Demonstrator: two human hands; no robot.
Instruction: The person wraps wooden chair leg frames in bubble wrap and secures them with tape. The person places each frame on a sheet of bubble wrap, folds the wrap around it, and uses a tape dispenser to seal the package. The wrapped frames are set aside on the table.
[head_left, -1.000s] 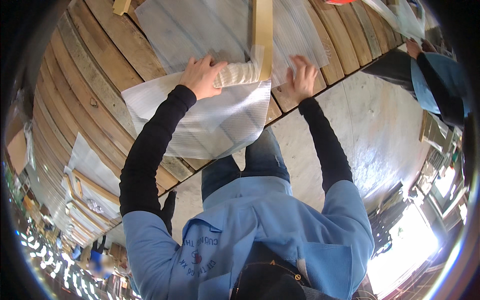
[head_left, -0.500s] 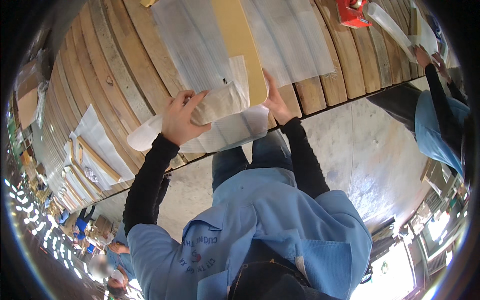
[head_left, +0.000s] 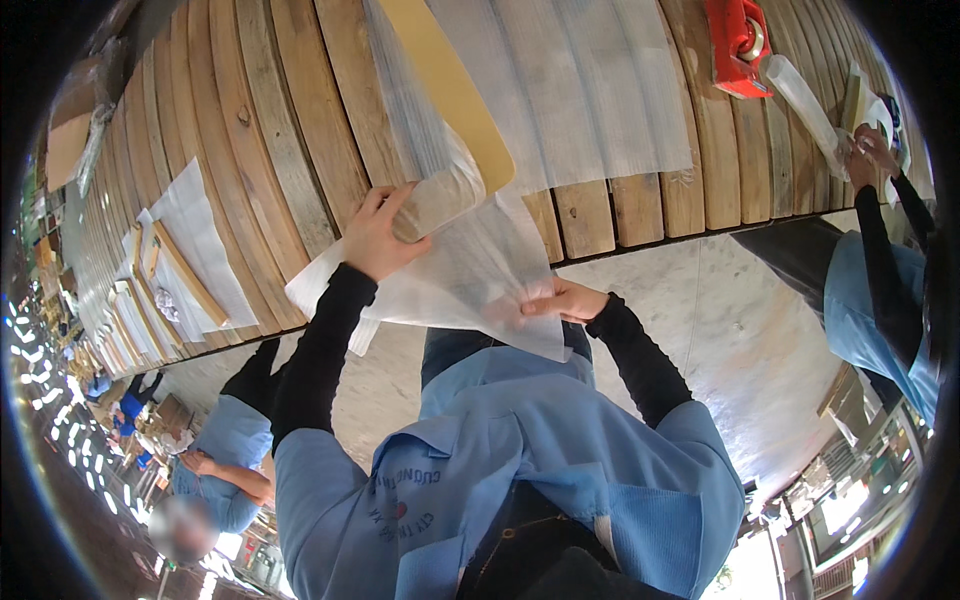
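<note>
A long pale-yellow board (head_left: 462, 100) lies on the slatted table, pointing away from me. Its near left part is wrapped in thin translucent white foam sheet (head_left: 465, 255). My left hand (head_left: 382, 232) is closed round the wrapped near corner of the board. At the table's near edge my right hand (head_left: 568, 302) pinches the loose end of that sheet between thumb and fingers; some fingers are behind it. The sheet hangs over the edge toward my lap. A second, flat foam sheet (head_left: 590, 90) is spread beneath and to the right of the board.
A red tape dispenser (head_left: 737, 50) stands at the far right, beside a rolled foam piece (head_left: 803, 100). A co-worker's hands (head_left: 866, 158) work past it. On the left, wooden strips (head_left: 188, 270) lie on another foam sheet (head_left: 205, 225). Another person (head_left: 225, 440) stands at lower left.
My right hand has left the board's right edge and moved down toward me, drawing out the foam sheet's loose end. The board now lies tilted toward the left.
</note>
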